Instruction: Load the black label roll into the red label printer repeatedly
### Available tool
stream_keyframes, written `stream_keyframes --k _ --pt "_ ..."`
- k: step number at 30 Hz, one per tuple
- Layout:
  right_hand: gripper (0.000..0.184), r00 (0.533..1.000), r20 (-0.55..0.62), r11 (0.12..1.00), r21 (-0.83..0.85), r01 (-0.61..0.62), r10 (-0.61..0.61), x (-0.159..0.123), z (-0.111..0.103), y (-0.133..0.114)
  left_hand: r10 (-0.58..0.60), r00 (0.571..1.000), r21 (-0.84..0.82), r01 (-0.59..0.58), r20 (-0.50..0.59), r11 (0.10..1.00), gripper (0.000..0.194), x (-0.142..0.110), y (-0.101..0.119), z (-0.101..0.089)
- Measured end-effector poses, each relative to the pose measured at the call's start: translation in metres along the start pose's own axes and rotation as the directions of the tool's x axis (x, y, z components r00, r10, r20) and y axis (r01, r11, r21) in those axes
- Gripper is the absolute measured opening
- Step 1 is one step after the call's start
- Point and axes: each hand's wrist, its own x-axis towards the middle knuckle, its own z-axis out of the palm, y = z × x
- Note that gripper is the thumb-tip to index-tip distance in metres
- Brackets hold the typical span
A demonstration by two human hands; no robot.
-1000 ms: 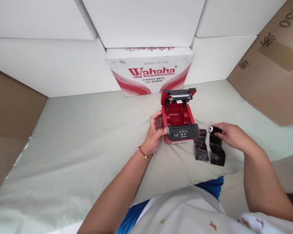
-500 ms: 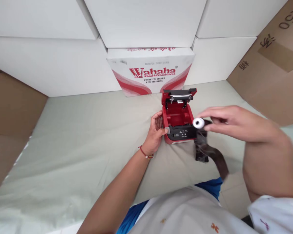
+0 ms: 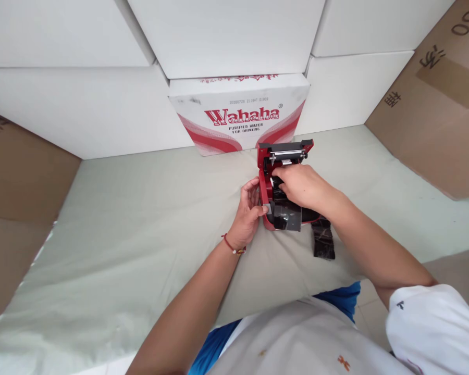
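Note:
A small red printer [image 3: 264, 194] with its lid [image 3: 285, 149] swung open stands on the pale cloth. My left hand [image 3: 248, 212] grips the printer's left side, thumb on its dark front panel. Over the open bay, my right hand [image 3: 301, 186] is closed on a roll [image 3: 275, 183] with a white core, holding it inside the bay. A black strip [image 3: 286, 214] from that roll hangs over the printer's front. A second black strip [image 3: 322, 240] lies on the cloth just right of the printer.
A white Wahaha water carton [image 3: 238, 113] stands right behind the printer, among large white boxes [image 3: 226, 31]. Brown cardboard [image 3: 433, 99] leans at the right and more cardboard [image 3: 19, 182] at the left. The pale cloth [image 3: 133, 224] covers the surface.
My right hand lifted the roll with its black strip off the cloth at the right, carried it leftwards and lowered it into the printer's open bay. My left hand stayed on the printer.

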Motion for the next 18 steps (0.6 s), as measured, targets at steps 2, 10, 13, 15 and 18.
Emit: stream_keyframes --k 2,10,13,15,18 --pt "0.043 1.000 0.010 1.000 0.009 -0.005 0.005 0.004 0.004 0.001 0.000 1.000 -0.010 0.000 0.002 1.000 0.077 0.000 0.000 0.001" --pt "0.035 0.988 -0.114 0.960 0.248 0.133 -0.108 -0.009 0.008 0.011 0.094 0.996 0.119 -0.094 -0.001 0.988 0.066 -0.005 -0.003 0.002" --pt "0.030 0.944 -0.251 0.882 0.365 0.297 -0.214 -0.040 0.011 0.019 0.109 0.994 0.153 -0.108 -0.001 0.982 0.064 -0.007 -0.004 0.002" --pt "0.028 0.901 -0.338 0.838 0.377 0.395 -0.272 -0.065 0.016 0.022 0.132 0.991 0.192 -0.126 -0.018 0.973 0.061 -0.009 -0.003 0.004" --pt "0.028 0.845 -0.434 0.815 0.335 0.474 -0.313 -0.098 0.030 0.026 0.235 0.966 0.344 -0.186 -0.106 0.921 0.044 -0.018 0.006 0.009"
